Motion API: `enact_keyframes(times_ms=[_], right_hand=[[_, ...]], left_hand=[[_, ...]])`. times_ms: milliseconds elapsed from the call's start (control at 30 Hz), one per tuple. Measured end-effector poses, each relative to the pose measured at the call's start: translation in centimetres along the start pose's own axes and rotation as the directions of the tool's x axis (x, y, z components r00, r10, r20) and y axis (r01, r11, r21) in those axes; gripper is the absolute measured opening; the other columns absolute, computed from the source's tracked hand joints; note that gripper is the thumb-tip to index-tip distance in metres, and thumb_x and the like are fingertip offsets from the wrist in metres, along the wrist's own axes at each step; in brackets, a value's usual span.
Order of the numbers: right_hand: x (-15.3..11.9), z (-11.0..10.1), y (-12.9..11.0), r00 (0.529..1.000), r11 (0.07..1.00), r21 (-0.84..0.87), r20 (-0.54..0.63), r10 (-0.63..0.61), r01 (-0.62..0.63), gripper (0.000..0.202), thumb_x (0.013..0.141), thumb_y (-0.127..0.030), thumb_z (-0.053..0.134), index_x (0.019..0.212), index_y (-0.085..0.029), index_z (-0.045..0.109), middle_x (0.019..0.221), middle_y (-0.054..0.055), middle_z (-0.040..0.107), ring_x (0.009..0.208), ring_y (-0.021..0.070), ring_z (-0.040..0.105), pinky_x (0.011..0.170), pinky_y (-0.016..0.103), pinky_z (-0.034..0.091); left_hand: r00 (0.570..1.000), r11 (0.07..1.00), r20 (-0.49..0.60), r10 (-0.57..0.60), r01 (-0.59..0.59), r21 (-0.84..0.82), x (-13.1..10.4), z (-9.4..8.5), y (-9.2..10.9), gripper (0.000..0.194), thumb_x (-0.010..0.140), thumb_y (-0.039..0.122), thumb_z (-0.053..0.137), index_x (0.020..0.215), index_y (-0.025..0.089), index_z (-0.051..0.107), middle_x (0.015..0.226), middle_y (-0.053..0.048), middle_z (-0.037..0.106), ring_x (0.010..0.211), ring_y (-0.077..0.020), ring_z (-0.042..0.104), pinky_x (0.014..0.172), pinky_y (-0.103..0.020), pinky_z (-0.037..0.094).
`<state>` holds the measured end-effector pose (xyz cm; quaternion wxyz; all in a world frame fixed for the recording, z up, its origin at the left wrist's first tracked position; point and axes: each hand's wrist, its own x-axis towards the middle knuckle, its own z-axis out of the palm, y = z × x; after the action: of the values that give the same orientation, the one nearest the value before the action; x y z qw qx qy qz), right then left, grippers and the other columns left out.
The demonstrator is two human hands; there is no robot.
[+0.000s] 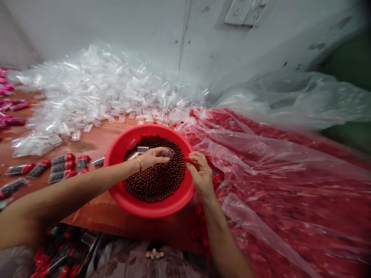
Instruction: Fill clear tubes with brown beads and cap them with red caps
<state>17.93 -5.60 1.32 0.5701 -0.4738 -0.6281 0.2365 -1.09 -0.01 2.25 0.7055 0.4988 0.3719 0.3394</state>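
A red basin (153, 210) holds many small dark brown beads (156, 181), with a few clear containers (143, 149) lying on them. Over the beads is my left hand (155, 157), its fingers closed round a clear container (168, 153). At the basin's right rim, my right hand (199, 172) pinches a small red cap (190, 160). The two hands are apart, and the cap does not touch the container.
Behind the basin lies a large heap of clear containers (95, 88). Filled red-capped containers (62, 166) lie at the left, more in the lower left. Plastic sheeting (275, 162) covers red pieces at the right. Pink items (11, 106) sit far left.
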Motion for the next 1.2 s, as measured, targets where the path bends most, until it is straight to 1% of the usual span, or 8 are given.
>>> enact_keyframes(times_ms=[167,300,433,533,700,833,1000,1200], right_hand=[[0.2,0.0,-0.4,0.995,0.99,-0.139,-0.089,-0.041,0.029,0.012,0.08,-0.034,0.061,0.084,-0.023,0.063,0.079,0.002,0.057,0.079,0.0178,0.053,0.076,0.035,0.043],[0.8,0.6,-1.8,0.975,0.976,0.142,-0.125,0.183,-0.164,0.018,0.08,-0.039,0.06,0.079,-0.022,0.054,0.06,-0.005,0.052,0.052,0.0105,0.048,0.055,0.025,0.041],[1.5,1.4,-3.3,0.952,0.879,0.387,-0.011,0.307,-0.279,0.027,0.073,-0.041,0.065,0.071,-0.021,0.046,0.055,-0.007,0.055,0.038,0.0069,0.045,0.044,0.022,0.038],[1.4,1.8,-3.6,0.946,0.882,0.347,0.074,0.314,-0.32,0.028,0.071,-0.039,0.068,0.073,-0.021,0.047,0.06,-0.005,0.062,0.039,0.0073,0.05,0.044,0.021,0.041],[0.8,1.8,-3.4,0.898,0.885,0.241,0.301,0.322,-0.398,0.04,0.073,-0.041,0.066,0.105,-0.02,0.056,0.067,-0.003,0.065,0.051,0.0083,0.056,0.052,0.021,0.048],[0.8,1.3,-3.6,0.846,0.828,0.241,0.326,0.423,-0.507,0.041,0.074,-0.049,0.062,0.104,-0.02,0.061,0.068,-0.003,0.058,0.049,0.0079,0.051,0.045,0.022,0.048],[0.9,1.3,-3.5,0.899,0.939,0.071,0.32,0.299,-0.338,0.039,0.081,-0.05,0.056,0.106,-0.022,0.062,0.071,-0.002,0.057,0.05,0.0083,0.047,0.046,0.022,0.044],[1.4,1.2,-3.3,0.945,0.98,0.024,0.271,0.184,-0.198,0.036,0.089,-0.049,0.043,0.075,-0.019,0.057,0.062,-0.002,0.048,0.054,0.0093,0.046,0.051,0.021,0.042]], left_hand=[[0.987,0.995,0.159,-0.005,0.021,-0.099,-2.8,0.5,0.9,0.033,0.066,0.017,0.075,0.095,0.015,0.058,0.093,-0.005,0.069,0.09,-0.0133,0.063,0.086,-0.03,0.046],[0.981,0.995,0.193,0.026,-0.007,-0.099,-3.2,0.3,0.8,0.036,0.064,0.02,0.078,0.091,0.015,0.054,0.087,-0.004,0.069,0.082,-0.0128,0.064,0.078,-0.027,0.048],[0.981,0.996,0.189,0.034,-0.018,-0.086,-2.9,0.1,0.6,0.041,0.064,0.025,0.078,0.093,0.014,0.053,0.084,-0.003,0.068,0.072,-0.011,0.063,0.069,-0.026,0.049],[0.983,0.996,0.18,0.047,-0.033,-0.08,-2.8,0.2,0.7,0.044,0.063,0.028,0.078,0.096,0.014,0.054,0.082,-0.002,0.066,0.069,-0.0104,0.061,0.066,-0.025,0.049],[0.973,0.992,0.208,0.1,-0.081,-0.097,-2.9,0.2,1.0,0.044,0.061,0.033,0.078,0.094,0.013,0.055,0.078,0.0,0.063,0.062,-0.0087,0.059,0.062,-0.024,0.049],[0.961,0.995,0.265,0.083,-0.067,-0.069,-3.0,0.2,0.9,0.039,0.063,0.031,0.075,0.091,0.013,0.054,0.074,-0.001,0.062,0.061,-0.0099,0.059,0.06,-0.025,0.048],[0.951,0.992,0.283,0.12,-0.102,-0.079,-3.0,0.5,0.8,0.035,0.064,0.022,0.071,0.093,0.014,0.052,0.072,0.002,0.059,0.059,-0.0078,0.056,0.061,-0.023,0.047],[0.952,0.966,0.209,0.225,-0.246,0.08,-2.5,0.2,1.1,0.028,0.062,0.004,0.061,0.088,0.013,0.054,0.071,0.004,0.057,0.065,-0.0066,0.053,0.064,-0.021,0.046]])
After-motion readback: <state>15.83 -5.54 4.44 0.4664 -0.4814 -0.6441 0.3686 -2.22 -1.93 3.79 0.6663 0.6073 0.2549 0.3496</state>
